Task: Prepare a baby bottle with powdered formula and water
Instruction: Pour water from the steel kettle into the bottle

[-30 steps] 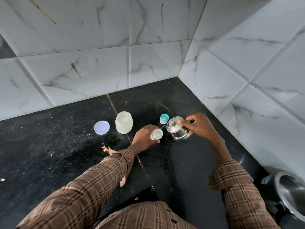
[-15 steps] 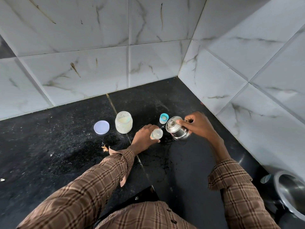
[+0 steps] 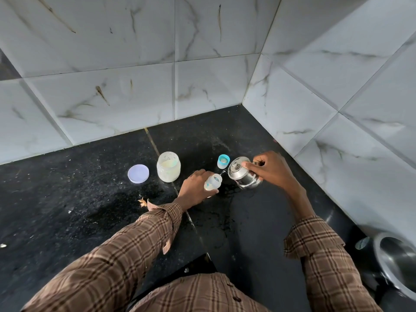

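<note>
Two hands meet near the corner of the black bench [image 3: 67, 221] in the head view. Left hand [image 3: 194, 190] curls its fingers round the small clear baby bottle [image 3: 212, 182], which stands on the bench, open at the top. Right hand [image 3: 270, 168] grips the handle of a small steel kettle [image 3: 242, 174], tilted with its spout toward the bottle's mouth; a thin stream of water runs between them. Just behind the bottle stands its teal-ringed cap [image 3: 223, 161]. Left of that sits an open jar [image 3: 168, 167] holding pale formula powder, and beside the jar its white lid [image 3: 138, 173] lies flat. A steel bowl [image 3: 396, 260] shows at the lower right edge, against the marble-tiled wall [image 3: 112, 64].
</note>
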